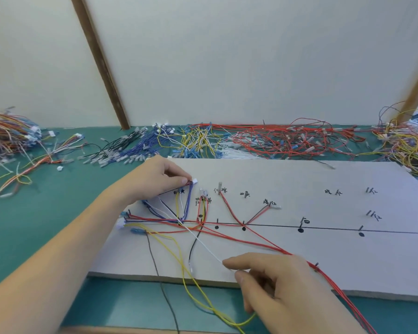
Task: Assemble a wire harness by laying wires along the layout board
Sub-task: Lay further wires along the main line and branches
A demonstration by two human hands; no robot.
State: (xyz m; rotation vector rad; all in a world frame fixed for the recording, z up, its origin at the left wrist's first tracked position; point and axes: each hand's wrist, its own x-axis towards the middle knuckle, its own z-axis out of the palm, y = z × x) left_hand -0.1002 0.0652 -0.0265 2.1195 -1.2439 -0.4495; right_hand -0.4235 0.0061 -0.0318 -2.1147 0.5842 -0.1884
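White, thin limp wire [203,244] crosses the grey layout board [323,261] at centre frame; left hand [155,182] pinches its small white plastic connector [194,181], right hand [270,280] pinches the free end, likely the best hold.

Left forearm [58,237] extends from lower left, up and to the right. Left hand [158,180] lies palm down, fingers curled, thumb and forefinger pinched together. Right hand [282,288] enters from lower right, back uppermost, fingers loosely curled, forefinger and thumb tips brought close together.
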